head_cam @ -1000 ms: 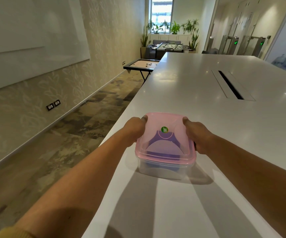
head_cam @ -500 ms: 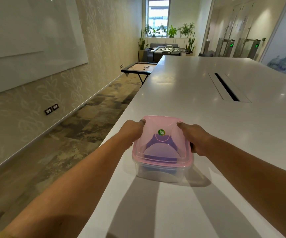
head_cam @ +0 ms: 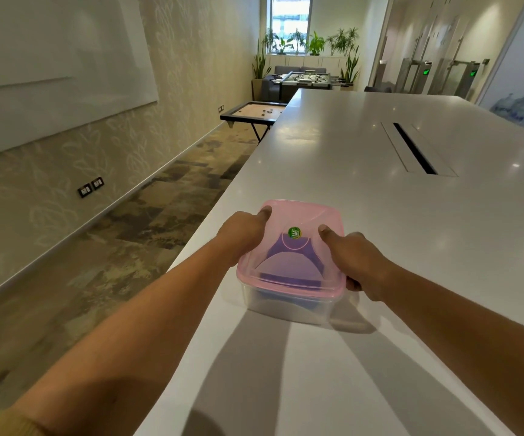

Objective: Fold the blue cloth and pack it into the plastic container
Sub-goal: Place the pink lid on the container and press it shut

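A clear plastic container (head_cam: 289, 306) stands near the left edge of the white table (head_cam: 380, 215), with a pink lid (head_cam: 298, 215) on top. The folded blue cloth (head_cam: 292, 262) shows through the lid, inside the container. My left hand (head_cam: 241, 234) grips the left side, thumb lying on the lid's far left corner. On the opposite side, my right hand (head_cam: 355, 262) holds the container with its thumb pressed on the lid near a green sticker (head_cam: 294, 232).
The table's left edge runs just beside the container, with carpeted floor (head_cam: 128, 247) below. A dark cable slot (head_cam: 414, 149) is set in the tabletop further back. A carrom board (head_cam: 254, 111) stands beyond the table's far left corner.
Both thumbs have slid further onto the lid, the right one toward the sticker. The container stays in the same spot on the table.
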A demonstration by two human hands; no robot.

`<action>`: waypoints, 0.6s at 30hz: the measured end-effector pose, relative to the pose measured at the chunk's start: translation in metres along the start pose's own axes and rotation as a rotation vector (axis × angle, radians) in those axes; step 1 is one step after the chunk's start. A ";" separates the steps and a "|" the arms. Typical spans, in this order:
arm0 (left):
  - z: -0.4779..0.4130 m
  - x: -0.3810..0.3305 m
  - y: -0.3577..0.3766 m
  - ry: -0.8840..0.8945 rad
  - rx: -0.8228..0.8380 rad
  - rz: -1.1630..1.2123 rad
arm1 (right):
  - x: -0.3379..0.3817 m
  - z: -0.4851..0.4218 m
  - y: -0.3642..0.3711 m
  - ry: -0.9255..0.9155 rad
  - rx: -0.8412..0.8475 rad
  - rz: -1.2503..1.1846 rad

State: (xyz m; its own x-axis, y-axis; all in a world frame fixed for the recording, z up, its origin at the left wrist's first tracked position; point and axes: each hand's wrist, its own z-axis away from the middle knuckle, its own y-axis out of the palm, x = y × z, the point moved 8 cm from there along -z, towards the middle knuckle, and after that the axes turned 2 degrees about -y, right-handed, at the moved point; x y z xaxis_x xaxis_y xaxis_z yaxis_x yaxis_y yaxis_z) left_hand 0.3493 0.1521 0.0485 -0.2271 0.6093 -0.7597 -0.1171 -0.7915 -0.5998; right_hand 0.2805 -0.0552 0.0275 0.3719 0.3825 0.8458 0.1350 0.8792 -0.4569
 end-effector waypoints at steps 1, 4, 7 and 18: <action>-0.001 0.000 0.000 0.003 -0.009 -0.005 | -0.001 -0.001 -0.001 -0.010 -0.007 0.001; -0.002 0.001 -0.001 0.015 -0.034 -0.021 | 0.001 -0.003 0.001 -0.036 0.031 -0.019; -0.002 0.002 -0.002 0.011 -0.048 -0.018 | 0.001 -0.005 0.002 -0.049 0.058 -0.023; 0.001 0.003 -0.003 0.014 -0.064 -0.050 | -0.004 0.070 0.010 -0.054 0.126 -0.080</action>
State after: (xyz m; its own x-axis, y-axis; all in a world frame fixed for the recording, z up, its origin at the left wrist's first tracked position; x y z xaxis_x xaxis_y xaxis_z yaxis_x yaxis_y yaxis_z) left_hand 0.3486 0.1564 0.0487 -0.2090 0.6492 -0.7313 -0.0662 -0.7555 -0.6518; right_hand 0.2163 -0.0282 0.0387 0.3140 0.3215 0.8933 0.0444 0.9349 -0.3521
